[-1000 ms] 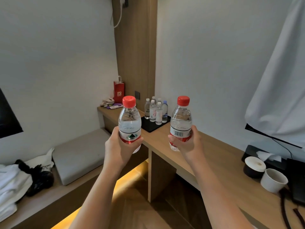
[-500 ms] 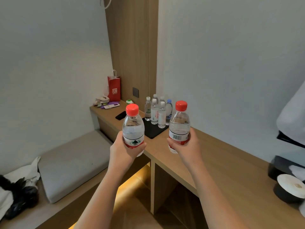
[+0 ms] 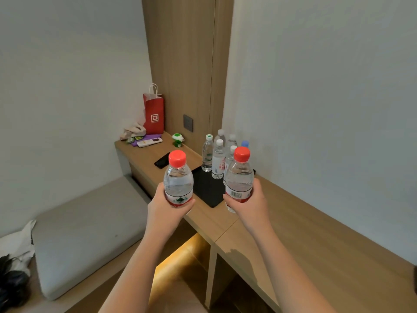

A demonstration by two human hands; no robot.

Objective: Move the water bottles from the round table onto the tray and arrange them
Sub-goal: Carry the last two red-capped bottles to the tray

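Observation:
My left hand (image 3: 165, 213) grips a clear red-capped water bottle (image 3: 178, 177) upright by its lower half. My right hand (image 3: 250, 205) holds a second red-capped water bottle (image 3: 239, 175) the same way. Both bottles hover in front of a black tray (image 3: 206, 188) on the wooden desk (image 3: 293, 233). Several smaller bottles (image 3: 217, 159) with white, green and blue caps stand clustered at the tray's far end, by the wall. The near part of the tray is bare. The round table is out of view.
Farther along the desk lie a black phone (image 3: 162, 161), a white remote (image 3: 149, 142), a green gadget (image 3: 177, 139) and a red paper bag (image 3: 154, 114). A grey cushioned bench (image 3: 85, 229) runs at the left, with clothes (image 3: 15, 263) at its end.
The view has swung left and closer to the desk; the cups and tissue box at the right have left the frame. Both held bottles have come nearer the tray.

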